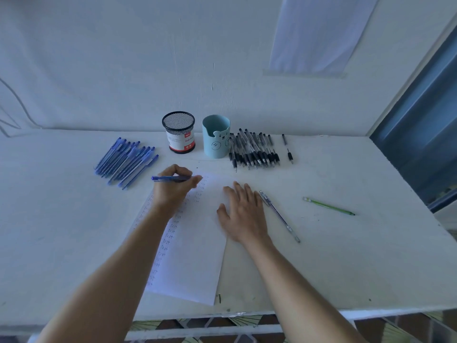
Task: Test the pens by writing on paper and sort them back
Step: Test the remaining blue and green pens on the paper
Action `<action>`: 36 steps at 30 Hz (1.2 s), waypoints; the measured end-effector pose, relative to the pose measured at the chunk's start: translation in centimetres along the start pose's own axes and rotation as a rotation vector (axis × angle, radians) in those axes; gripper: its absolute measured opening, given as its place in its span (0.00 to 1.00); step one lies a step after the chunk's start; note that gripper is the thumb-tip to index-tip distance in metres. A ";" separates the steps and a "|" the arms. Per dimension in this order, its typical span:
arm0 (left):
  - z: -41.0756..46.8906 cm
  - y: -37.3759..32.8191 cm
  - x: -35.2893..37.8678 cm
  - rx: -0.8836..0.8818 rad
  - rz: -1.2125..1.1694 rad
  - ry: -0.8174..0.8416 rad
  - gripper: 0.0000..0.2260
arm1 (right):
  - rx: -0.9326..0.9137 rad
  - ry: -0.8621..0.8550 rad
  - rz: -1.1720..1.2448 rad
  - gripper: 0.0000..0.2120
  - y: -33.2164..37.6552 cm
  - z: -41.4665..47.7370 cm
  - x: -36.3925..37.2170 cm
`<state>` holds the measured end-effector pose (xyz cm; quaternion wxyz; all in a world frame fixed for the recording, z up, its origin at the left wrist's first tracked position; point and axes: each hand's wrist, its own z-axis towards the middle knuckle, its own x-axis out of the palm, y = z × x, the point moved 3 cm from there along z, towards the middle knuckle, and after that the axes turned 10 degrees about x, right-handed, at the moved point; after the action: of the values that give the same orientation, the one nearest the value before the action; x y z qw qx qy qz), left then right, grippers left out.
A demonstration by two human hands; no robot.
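My left hand grips a blue pen with its tip at the top of a white sheet of paper marked with columns of handwritten words. My right hand lies flat with spread fingers on the paper's right edge. A pile of several blue pens lies at the left. Several black pens lie in a pile right of the cups. A black mesh cup and a light blue bear cup stand at the back.
A clear-barrelled pen lies just right of my right hand. A green pen lies farther right. One black pen sits apart from the black pile. The white table meets the wall behind; its front edge is near me.
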<state>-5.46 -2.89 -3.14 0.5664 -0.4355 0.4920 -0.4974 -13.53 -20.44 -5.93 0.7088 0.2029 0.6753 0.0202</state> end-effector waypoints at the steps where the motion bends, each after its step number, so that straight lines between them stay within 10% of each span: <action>1: -0.2 0.0 -0.1 0.014 0.055 0.004 0.11 | -0.001 -0.001 -0.001 0.36 0.0 0.0 0.0; 36: -0.3 0.6 0.2 0.157 0.368 0.042 0.18 | -0.005 -0.063 0.024 0.32 -0.1 0.2 0.3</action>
<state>-5.63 -3.05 -3.76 0.6696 -0.2826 0.5346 -0.4313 -13.33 -20.49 -6.22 0.7298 0.2097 0.6502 0.0243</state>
